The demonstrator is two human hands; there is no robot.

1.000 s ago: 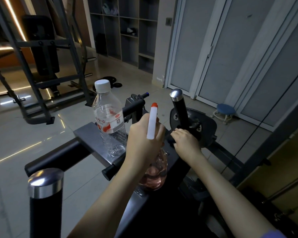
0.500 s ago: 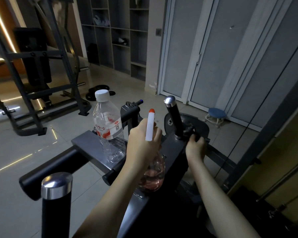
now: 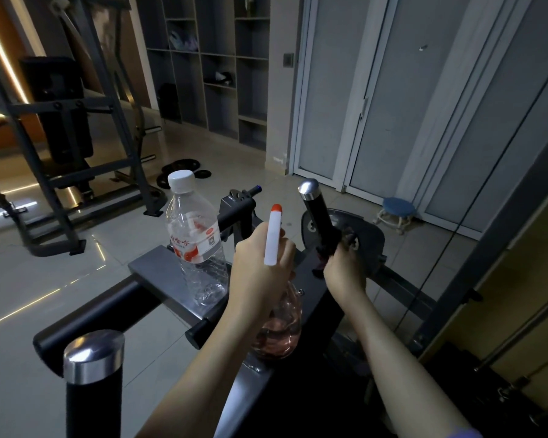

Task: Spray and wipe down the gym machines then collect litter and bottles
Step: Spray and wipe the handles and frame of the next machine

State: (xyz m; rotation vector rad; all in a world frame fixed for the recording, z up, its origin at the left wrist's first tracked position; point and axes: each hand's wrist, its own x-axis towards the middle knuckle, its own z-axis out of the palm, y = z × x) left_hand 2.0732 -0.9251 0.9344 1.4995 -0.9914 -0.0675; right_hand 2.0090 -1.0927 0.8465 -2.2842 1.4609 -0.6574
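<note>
My left hand (image 3: 260, 263) grips a spray bottle (image 3: 279, 327) of pinkish liquid; its white nozzle with an orange tip (image 3: 272, 235) points up and away. My right hand (image 3: 342, 270) holds a dark cloth (image 3: 323, 254) against the base of the machine's black, chrome-capped handle (image 3: 317, 213). A clear plastic water bottle (image 3: 196, 241) with a white cap and red label stands upright on the machine's grey plate (image 3: 152, 267), just left of my left hand.
A second chrome-capped handle (image 3: 92, 374) rises at the near left. A dark rack machine (image 3: 60, 128) stands at the back left, with weight plates (image 3: 178, 172) on the floor. A small blue stool (image 3: 394, 213) sits by the closed doors. Open shelves (image 3: 209, 64) line the back wall.
My right hand has slid with the cloth from the left of the handle's base round to its right side. My left hand keeps the spray bottle in place.
</note>
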